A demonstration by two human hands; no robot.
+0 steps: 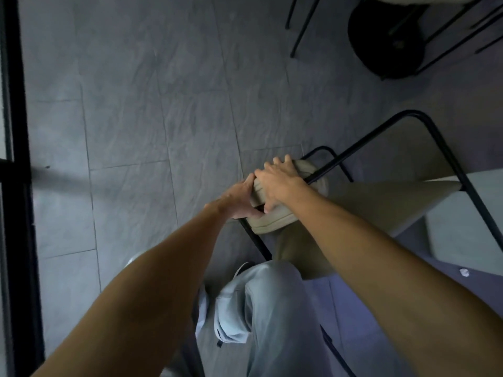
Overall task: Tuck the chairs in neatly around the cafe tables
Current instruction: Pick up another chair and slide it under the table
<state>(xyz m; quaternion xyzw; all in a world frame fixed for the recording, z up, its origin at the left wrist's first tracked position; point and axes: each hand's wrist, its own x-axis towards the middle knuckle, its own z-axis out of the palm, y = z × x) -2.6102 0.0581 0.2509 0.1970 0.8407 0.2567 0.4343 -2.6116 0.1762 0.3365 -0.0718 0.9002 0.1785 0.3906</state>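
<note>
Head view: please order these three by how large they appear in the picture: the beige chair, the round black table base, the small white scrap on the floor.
1. Beige chair, largest.
2. Round black table base, partly cut off and farther away, so its true size is unsure.
3. White scrap, smallest.

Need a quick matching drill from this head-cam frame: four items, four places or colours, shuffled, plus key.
Items:
1. chair cushion
2. round table base
3. trouser leg
4. left hand

Descriptions:
A. black, on the floor at top right
B. pale blue, at bottom centre
C. beige, gripped by both hands
D. on the cushion's left edge, beside the right hand

Pairs: 1-C, 2-A, 3-B, 4-D
</note>
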